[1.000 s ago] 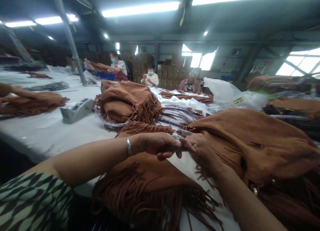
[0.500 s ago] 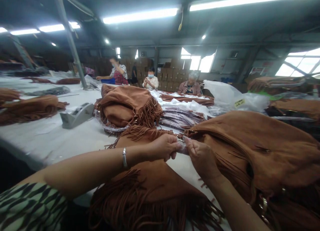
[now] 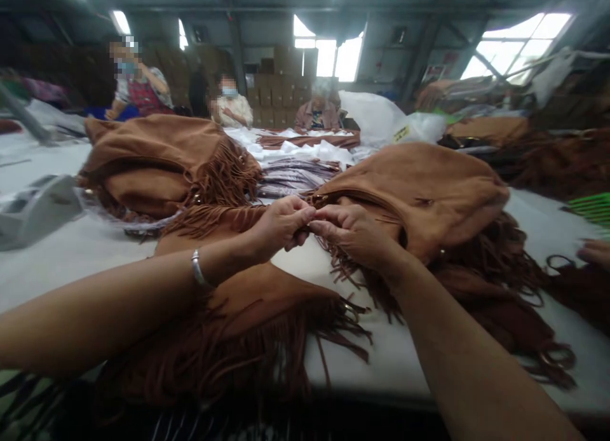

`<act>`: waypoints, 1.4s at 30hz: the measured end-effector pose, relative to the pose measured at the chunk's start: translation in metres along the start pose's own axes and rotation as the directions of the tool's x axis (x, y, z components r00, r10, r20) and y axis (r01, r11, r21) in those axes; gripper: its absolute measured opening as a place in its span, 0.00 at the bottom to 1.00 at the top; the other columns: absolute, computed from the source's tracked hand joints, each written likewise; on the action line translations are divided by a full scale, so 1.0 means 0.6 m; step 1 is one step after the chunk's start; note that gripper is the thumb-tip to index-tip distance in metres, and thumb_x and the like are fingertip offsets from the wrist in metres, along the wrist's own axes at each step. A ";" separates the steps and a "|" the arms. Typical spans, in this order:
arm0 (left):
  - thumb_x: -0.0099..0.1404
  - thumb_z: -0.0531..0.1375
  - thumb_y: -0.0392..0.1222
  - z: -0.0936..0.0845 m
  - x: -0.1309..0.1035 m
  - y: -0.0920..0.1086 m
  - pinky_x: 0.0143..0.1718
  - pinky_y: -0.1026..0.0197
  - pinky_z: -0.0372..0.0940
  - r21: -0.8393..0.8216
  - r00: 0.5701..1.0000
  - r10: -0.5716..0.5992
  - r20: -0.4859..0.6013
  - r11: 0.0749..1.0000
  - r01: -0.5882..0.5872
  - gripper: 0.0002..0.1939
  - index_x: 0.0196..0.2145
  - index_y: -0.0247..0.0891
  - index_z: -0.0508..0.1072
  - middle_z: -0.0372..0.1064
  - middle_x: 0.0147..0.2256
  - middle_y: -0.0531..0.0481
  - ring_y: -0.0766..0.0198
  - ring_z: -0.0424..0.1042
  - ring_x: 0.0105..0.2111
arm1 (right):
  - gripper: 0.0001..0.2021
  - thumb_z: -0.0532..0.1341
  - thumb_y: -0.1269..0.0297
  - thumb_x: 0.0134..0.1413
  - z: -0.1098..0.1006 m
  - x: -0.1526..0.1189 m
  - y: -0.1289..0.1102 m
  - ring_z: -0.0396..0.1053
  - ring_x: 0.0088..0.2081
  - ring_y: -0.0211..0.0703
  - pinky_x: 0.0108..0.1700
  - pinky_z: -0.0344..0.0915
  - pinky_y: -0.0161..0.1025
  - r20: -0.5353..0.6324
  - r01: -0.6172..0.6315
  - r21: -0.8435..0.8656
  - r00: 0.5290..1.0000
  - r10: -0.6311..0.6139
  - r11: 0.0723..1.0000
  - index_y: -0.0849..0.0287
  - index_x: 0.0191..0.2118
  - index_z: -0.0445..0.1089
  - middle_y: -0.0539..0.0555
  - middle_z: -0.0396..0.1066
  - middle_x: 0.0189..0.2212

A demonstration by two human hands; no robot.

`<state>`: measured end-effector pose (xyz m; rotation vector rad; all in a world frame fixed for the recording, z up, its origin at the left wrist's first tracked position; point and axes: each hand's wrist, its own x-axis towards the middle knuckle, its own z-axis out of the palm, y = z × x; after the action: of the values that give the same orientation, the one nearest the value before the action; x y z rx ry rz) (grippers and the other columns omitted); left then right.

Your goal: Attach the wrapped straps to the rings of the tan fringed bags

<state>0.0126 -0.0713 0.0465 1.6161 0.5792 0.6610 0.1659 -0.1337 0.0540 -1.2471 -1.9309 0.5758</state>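
Observation:
Above the table, my left hand (image 3: 284,225) and my right hand (image 3: 355,232) meet fingertip to fingertip. Both are closed in a pinch, and whatever lies between the fingers is too small and hidden to make out. Beneath my left forearm lies a flat brown fringed bag (image 3: 267,285) with metal rings at its right corner. A full brown bag (image 3: 414,193) with fringe and a zipper opening stands just beyond my right hand. Another full fringed bag (image 3: 143,152) sits beyond my left hand, with clear plastic around its base.
A grey tape dispenser (image 3: 40,206) stands at the left on the white table (image 3: 352,358). Striped fringed pieces (image 3: 298,177) and white wrapping lie in the middle. Several people sit or stand across the table. Another person's hand (image 3: 595,251) shows at the right edge.
The view has tilted down and turned right. The clear plastic seen between my hands earlier no longer shows there; my fingertips have come together.

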 end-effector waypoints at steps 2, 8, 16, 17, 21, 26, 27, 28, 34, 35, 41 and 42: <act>0.62 0.55 0.44 0.008 -0.002 -0.006 0.13 0.71 0.50 0.039 0.997 0.038 -0.064 0.999 -0.036 0.10 0.30 0.37 0.58 0.61 0.16 0.57 0.73 0.57 0.12 | 0.12 0.56 0.61 0.56 -0.003 -0.020 0.014 0.66 0.29 0.38 0.32 0.59 0.33 -0.064 -0.032 0.063 0.997 0.036 0.997 0.63 0.31 0.73 0.51 0.71 0.27; 0.59 0.59 0.41 0.041 0.001 -0.021 0.27 0.68 0.60 0.326 0.959 0.081 0.271 0.930 -0.170 0.10 0.35 0.35 0.62 0.63 0.27 0.55 0.72 0.63 0.25 | 0.11 0.62 0.60 0.50 -0.014 -0.061 0.033 0.56 0.18 0.30 0.18 0.51 0.29 -0.306 -0.178 0.314 0.911 0.277 0.933 0.62 0.23 0.69 0.46 0.62 0.17; 0.58 0.61 0.41 0.076 -0.010 -0.007 0.43 0.62 0.60 0.462 0.645 -0.060 0.762 0.749 -0.476 0.14 0.42 0.36 0.69 0.65 0.41 0.46 0.61 0.65 0.41 | 0.14 0.66 0.59 0.45 -0.022 -0.064 0.033 0.48 0.10 0.26 0.10 0.43 0.27 -0.470 -0.021 0.623 0.789 0.395 0.782 0.61 0.20 0.66 0.43 0.57 0.10; 0.58 0.61 0.40 0.083 -0.016 -0.007 0.41 0.62 0.60 0.487 0.611 -0.090 0.787 0.697 -0.526 0.14 0.42 0.36 0.69 0.65 0.41 0.45 0.60 0.65 0.40 | 0.14 0.67 0.58 0.44 -0.022 -0.064 0.033 0.48 0.10 0.26 0.10 0.44 0.27 -0.470 -0.018 0.636 0.784 0.406 0.771 0.60 0.20 0.66 0.43 0.57 0.10; 0.54 0.59 0.31 0.101 -0.027 -0.027 0.31 0.63 0.57 0.593 0.614 -0.170 0.771 0.542 -0.595 0.09 0.36 0.37 0.70 0.66 0.33 0.46 0.62 0.64 0.31 | 0.15 0.67 0.55 0.44 -0.021 -0.065 0.033 0.49 0.10 0.26 0.10 0.43 0.27 -0.469 -0.037 0.627 0.780 0.415 0.778 0.61 0.21 0.67 0.42 0.56 0.10; 0.56 0.58 0.35 0.059 -0.004 -0.038 0.27 0.65 0.55 0.650 0.777 -0.276 0.566 0.729 -0.215 0.02 0.27 0.36 0.67 0.62 0.24 0.53 0.67 0.60 0.24 | 0.16 0.67 0.54 0.45 -0.021 -0.073 0.022 0.51 0.13 0.27 0.14 0.43 0.28 -0.349 -0.161 0.520 0.856 0.381 0.839 0.63 0.21 0.70 0.45 0.58 0.11; 0.57 0.58 0.37 0.044 0.000 -0.036 0.28 0.66 0.56 0.552 0.806 -0.284 0.519 0.831 -0.063 0.03 0.28 0.36 0.66 0.62 0.24 0.54 0.68 0.60 0.24 | 0.16 0.67 0.55 0.45 -0.021 -0.073 0.020 0.52 0.13 0.28 0.14 0.45 0.28 -0.338 -0.184 0.506 0.856 0.390 0.843 0.63 0.20 0.69 0.45 0.59 0.11; 0.58 0.58 0.39 0.028 0.002 -0.033 0.30 0.66 0.58 0.406 0.831 -0.281 0.481 0.911 0.073 0.05 0.29 0.35 0.66 0.63 0.25 0.54 0.69 0.62 0.25 | 0.17 0.66 0.55 0.45 -0.021 -0.070 0.017 0.53 0.13 0.28 0.14 0.46 0.28 -0.339 -0.196 0.499 0.852 0.399 0.844 0.62 0.19 0.67 0.46 0.60 0.11; 0.51 0.66 0.51 -0.051 -0.010 -0.024 0.30 0.65 0.61 -0.160 0.913 -0.207 0.350 0.948 0.276 0.20 0.32 0.33 0.66 0.67 0.27 0.51 0.69 0.66 0.25 | 0.16 0.67 0.54 0.43 -0.007 -0.019 0.000 0.51 0.13 0.27 0.13 0.46 0.26 -0.365 -0.145 0.697 0.772 0.520 0.703 0.61 0.20 0.65 0.45 0.58 0.12; 0.51 0.66 0.51 -0.060 -0.011 -0.025 0.29 0.65 0.61 -0.191 0.915 -0.198 0.351 0.942 0.277 0.20 0.33 0.33 0.67 0.68 0.27 0.51 0.69 0.66 0.25 | 0.15 0.67 0.54 0.42 0.001 -0.009 -0.002 0.50 0.13 0.27 0.13 0.46 0.26 -0.340 -0.153 0.736 0.758 0.556 0.659 0.60 0.22 0.66 0.44 0.58 0.13; 0.50 0.67 0.49 -0.078 -0.014 -0.032 0.30 0.66 0.59 -0.332 0.936 -0.163 0.311 0.904 0.268 0.19 0.32 0.31 0.70 0.68 0.26 0.51 0.70 0.66 0.26 | 0.17 0.67 0.53 0.42 0.060 0.022 0.000 0.52 0.15 0.28 0.14 0.48 0.26 -0.157 -0.339 0.717 0.772 0.615 0.609 0.62 0.22 0.67 0.46 0.59 0.13; 0.49 0.68 0.48 -0.077 -0.014 -0.034 0.30 0.67 0.58 -0.343 0.941 -0.153 0.301 0.903 0.257 0.19 0.31 0.31 0.70 0.67 0.26 0.52 0.71 0.65 0.26 | 0.17 0.67 0.53 0.43 0.067 0.023 0.003 0.52 0.15 0.28 0.15 0.49 0.26 -0.133 -0.347 0.709 0.789 0.600 0.614 0.63 0.23 0.67 0.46 0.60 0.14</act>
<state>-0.0259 -0.0417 0.0300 1.2310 0.3872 0.3580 0.1320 -0.1193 0.0332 -1.2692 -0.9040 1.1068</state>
